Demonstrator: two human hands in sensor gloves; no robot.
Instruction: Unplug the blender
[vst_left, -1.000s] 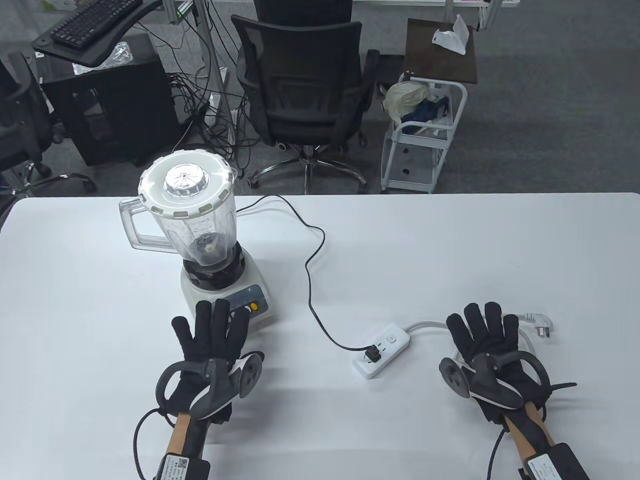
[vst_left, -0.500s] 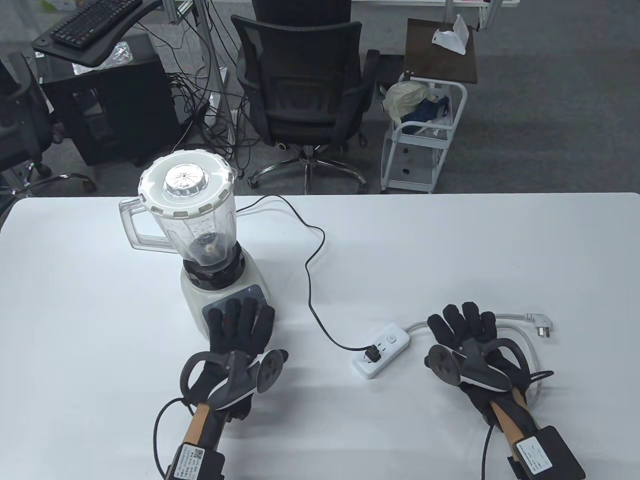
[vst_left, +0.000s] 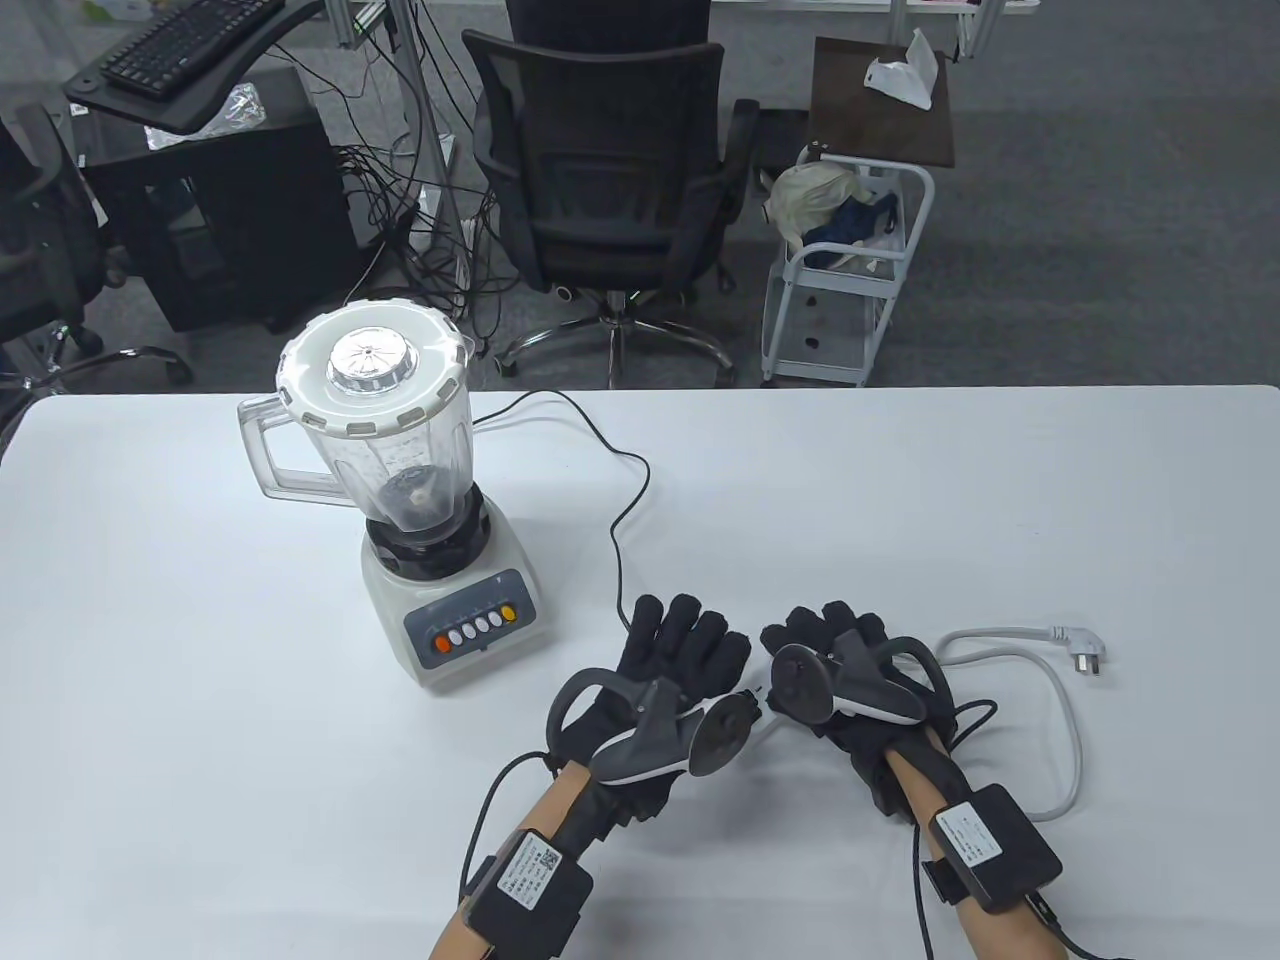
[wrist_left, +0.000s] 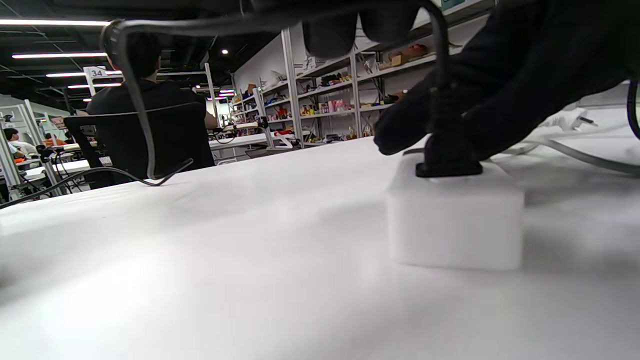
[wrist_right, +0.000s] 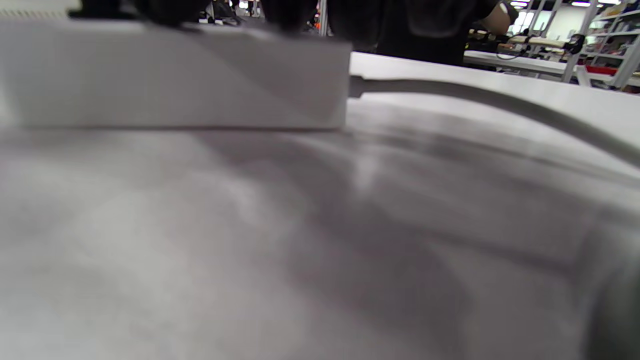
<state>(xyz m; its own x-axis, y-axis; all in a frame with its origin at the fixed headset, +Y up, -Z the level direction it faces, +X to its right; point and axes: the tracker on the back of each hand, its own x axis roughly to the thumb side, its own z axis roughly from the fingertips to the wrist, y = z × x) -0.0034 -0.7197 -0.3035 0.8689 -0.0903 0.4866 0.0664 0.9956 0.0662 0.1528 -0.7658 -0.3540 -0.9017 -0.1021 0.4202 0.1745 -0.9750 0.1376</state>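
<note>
Roughly centre-left on the white table (vst_left: 900, 480) stands the blender (vst_left: 420, 500), upright, lid on, jar seated on its white base. Looks top-heavy; base probably weighty enough to stay put. No need to touch it.

Black cord (vst_left: 625, 520) runs from behind the blender, loops across the table, ends under the hands. Thin, limp, flexible. A poor handle: pulling on it would likely strain the joint at the plug and drag the strip.

Power strip (wrist_left: 455, 215): white plastic block, flat on the table, almost wholly hidden by the gloves from above. Judged light, smooth-sided and apt to slide or lift with the plug unless pinned. Its own white cable (vst_left: 1060, 700) curls off to the right, with its plug (vst_left: 1085, 655) lying loose on the table.

Blender plug (wrist_left: 447, 162): small, black, rigid, seated in the strip's top face. Best hold is the plug body itself, low, thumb and finger on opposite sides, drawn straight up.

Left hand (vst_left: 680, 660): over the plug end of the strip, fingers hanging down by the plug; whether it grips, cannot tell.

Right hand (vst_left: 835, 650): lies over the strip's other end, fingers on top of it in the left wrist view. Pressing or merely resting, cannot tell.
</note>
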